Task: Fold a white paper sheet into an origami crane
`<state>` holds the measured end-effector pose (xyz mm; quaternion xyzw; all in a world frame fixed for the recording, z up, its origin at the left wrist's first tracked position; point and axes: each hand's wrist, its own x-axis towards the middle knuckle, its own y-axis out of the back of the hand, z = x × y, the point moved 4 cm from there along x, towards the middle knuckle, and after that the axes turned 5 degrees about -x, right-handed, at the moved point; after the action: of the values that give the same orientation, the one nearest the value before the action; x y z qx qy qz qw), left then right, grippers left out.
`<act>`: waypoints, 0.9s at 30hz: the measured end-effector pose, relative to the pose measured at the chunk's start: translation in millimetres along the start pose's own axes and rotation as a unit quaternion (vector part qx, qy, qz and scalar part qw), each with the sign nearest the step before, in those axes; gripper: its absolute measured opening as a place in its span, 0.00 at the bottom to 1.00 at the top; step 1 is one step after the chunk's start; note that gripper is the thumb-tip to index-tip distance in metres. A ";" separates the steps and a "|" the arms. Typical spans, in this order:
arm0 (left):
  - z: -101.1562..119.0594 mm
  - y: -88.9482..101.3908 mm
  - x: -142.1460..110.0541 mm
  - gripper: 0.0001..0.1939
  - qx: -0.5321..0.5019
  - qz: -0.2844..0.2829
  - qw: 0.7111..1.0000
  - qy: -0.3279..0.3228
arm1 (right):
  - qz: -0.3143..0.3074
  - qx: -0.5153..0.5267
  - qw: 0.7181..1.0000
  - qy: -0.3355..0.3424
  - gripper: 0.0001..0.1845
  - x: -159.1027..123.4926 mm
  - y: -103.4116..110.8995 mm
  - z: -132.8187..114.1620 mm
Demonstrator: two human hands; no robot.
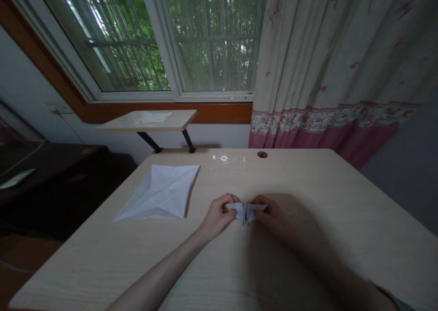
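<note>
Between my two hands is a small folded white paper piece [245,212], with two wings spreading sideways from a creased middle. My left hand [221,214] pinches its left wing between thumb and fingers. On the other side, my right hand [268,212] grips the right wing the same way. Both hands are low over the desk, and I cannot tell whether the paper touches the top. A larger creased sheet of white paper [167,192] lies opened out to the left of my left hand.
The pale wooden desk [212,256] stretches below my arms. At its back left rises a small raised shelf [119,123] on black supports, bearing a white paper or tissue [153,118]. A round cable hole [262,155] sits near the back edge. Behind hang a window and a curtain [308,73].
</note>
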<state>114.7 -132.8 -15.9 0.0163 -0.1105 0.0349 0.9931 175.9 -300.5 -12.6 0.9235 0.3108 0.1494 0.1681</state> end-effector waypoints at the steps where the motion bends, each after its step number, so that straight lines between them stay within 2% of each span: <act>1: -0.7 0.1 0.6 0.08 -0.010 -0.007 1.000 0.006 | -0.010 0.006 1.000 0.003 0.04 0.4 0.5 0.6; 5: -7.0 0.2 1.0 0.13 -0.084 -0.012 0.995 0.055 | -0.045 0.024 0.998 0.020 0.06 0.4 3.3 3.6; 9: -12.1 0.8 0.2 0.20 -0.126 0.014 0.985 0.113 | -0.072 0.028 0.997 0.018 0.08 0.6 6.5 2.9; 13: -11.4 2.0 1.6 0.23 -0.138 0.025 0.983 0.117 | -0.080 0.031 0.996 0.012 0.09 2.6 9.0 -0.6; 17: -9.4 6.9 4.8 0.20 -0.107 0.033 0.990 0.087 | -0.060 0.030 0.998 0.010 0.10 5.3 14.4 -1.0; 22: -2.2 16.7 7.6 0.15 0.049 0.067 0.997 -0.004 | 0.000 -0.100 0.994 0.037 0.07 9.3 24.9 4.7; 24: -1.5 18.8 7.9 0.15 0.073 0.075 0.994 -0.015 | 0.039 -0.095 0.994 0.046 0.07 11.4 27.0 10.5; 27: -1.5 21.7 8.3 0.14 0.085 0.095 0.991 -0.031 | 0.050 -0.074 0.995 0.053 0.06 14.2 24.5 20.1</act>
<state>121.6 -110.6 -15.0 0.0914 -0.1392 0.1379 0.9763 207.2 -314.3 -18.4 0.9136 0.2610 0.2292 0.2116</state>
